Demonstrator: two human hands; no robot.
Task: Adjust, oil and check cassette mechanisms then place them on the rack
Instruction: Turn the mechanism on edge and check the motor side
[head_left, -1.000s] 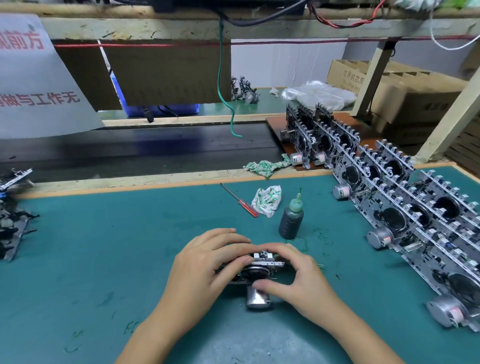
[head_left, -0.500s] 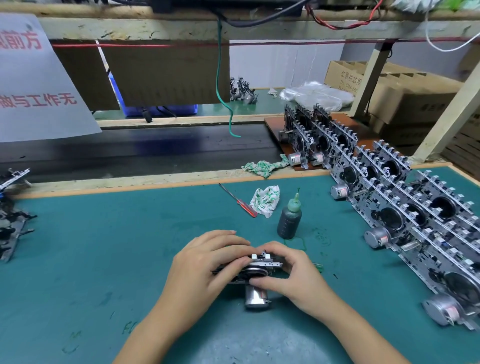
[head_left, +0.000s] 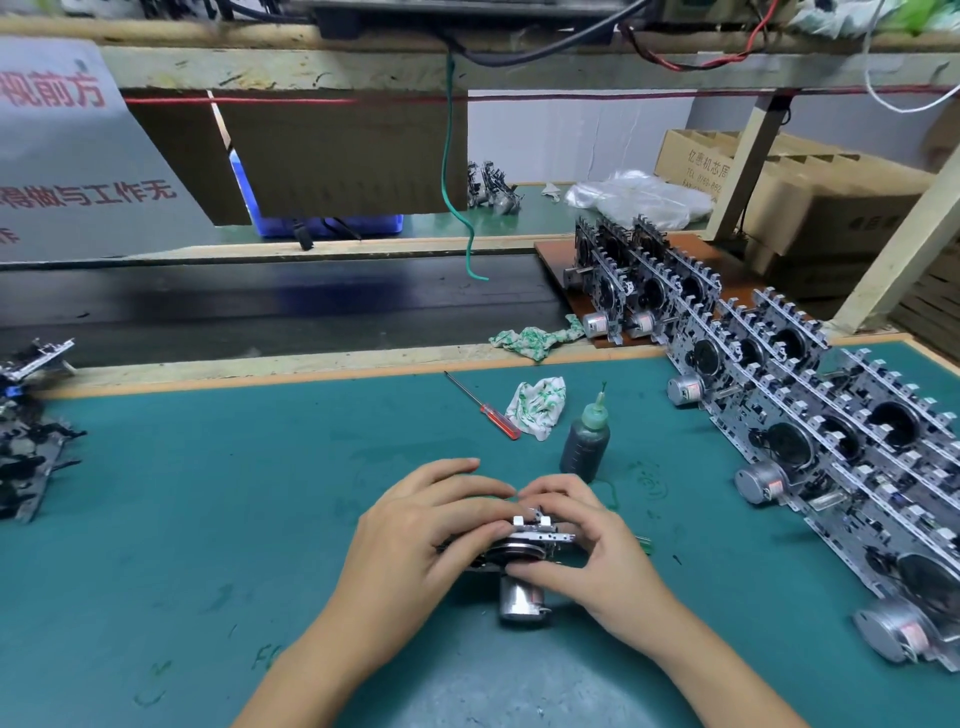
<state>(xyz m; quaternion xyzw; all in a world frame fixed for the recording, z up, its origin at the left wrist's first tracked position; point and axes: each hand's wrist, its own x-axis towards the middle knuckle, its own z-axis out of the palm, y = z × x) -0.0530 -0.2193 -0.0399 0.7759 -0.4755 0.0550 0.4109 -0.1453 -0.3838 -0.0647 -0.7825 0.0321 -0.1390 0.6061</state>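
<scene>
Both hands, left (head_left: 415, 525) and right (head_left: 587, 540), clasp the cassette mechanism (head_left: 519, 545): rigid, delicate, probably best gripped by its frame edges.

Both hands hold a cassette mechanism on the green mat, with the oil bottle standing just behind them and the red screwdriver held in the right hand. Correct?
Not quite. The head view shows the screwdriver lying on the mat, beside a cloth. Both the left hand and right hand do hold the mechanism, oil bottle standing just behind.
</scene>
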